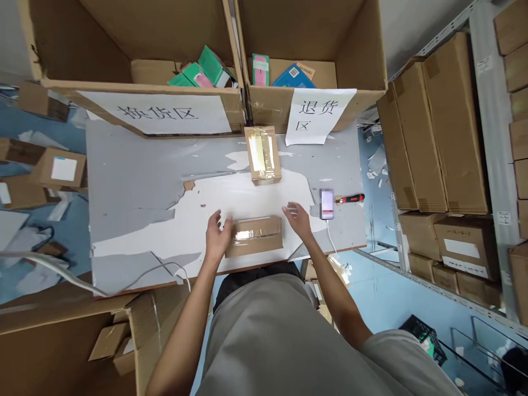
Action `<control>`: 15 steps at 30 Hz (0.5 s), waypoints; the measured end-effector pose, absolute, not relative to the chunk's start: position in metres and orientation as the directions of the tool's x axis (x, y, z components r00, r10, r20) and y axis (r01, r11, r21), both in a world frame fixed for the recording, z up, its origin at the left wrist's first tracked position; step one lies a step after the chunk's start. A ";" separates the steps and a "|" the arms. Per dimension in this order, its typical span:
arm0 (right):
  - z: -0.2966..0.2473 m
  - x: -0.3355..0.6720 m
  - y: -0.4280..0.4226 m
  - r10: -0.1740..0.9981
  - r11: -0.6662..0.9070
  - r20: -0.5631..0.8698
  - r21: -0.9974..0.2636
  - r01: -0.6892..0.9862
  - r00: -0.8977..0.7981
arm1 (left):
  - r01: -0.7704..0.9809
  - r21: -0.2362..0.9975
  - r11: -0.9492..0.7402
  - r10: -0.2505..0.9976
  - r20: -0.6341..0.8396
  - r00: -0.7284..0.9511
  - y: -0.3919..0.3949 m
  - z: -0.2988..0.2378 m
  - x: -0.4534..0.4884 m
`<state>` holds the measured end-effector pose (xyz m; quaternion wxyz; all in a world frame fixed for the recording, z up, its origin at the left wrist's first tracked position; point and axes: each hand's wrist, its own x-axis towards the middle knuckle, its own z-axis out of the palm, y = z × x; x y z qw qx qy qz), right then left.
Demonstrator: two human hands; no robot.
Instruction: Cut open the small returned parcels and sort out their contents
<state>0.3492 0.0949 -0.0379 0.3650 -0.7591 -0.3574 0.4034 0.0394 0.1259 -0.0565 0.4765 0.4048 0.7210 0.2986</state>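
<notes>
Taking the long, brown cardboard parcel (254,238) sealed with clear tape as our clock's centre, we are keeping this one box on the table (132,165) between our two hands. At nine o'clock we are holding our left hand (218,235) with thumb and fingers apart; whether it is touching the box we cannot tell. At two we are holding our right hand (297,219) loosely open, apart from the box. One smaller, brown taped carton (264,173) is standing at twelve. Two large, open brown cardboard bins are standing beyond: the left bin (165,27) at eleven, the right bin (305,27) at one. Further out at two, one phone (327,204) and one red-and-black-handled tool (352,198) are lying.
</notes>
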 end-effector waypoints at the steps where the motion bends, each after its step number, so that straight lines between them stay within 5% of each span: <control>1: -0.041 0.352 0.119 0.831 -0.474 -0.350 -0.852 0.222 0.432 | 0.285 0.849 0.444 0.896 -0.414 -0.162 0.148 -0.056 0.053; 9: -0.062 0.352 0.242 0.898 -0.413 -0.351 -0.880 0.235 0.265 | 0.196 0.870 0.452 0.876 -0.475 0.090 0.267 -0.068 0.153; 15: -0.055 0.320 0.235 0.949 -0.295 -0.257 -0.929 0.224 0.183 | 0.167 0.933 0.318 0.945 -0.327 0.026 0.247 -0.064 0.129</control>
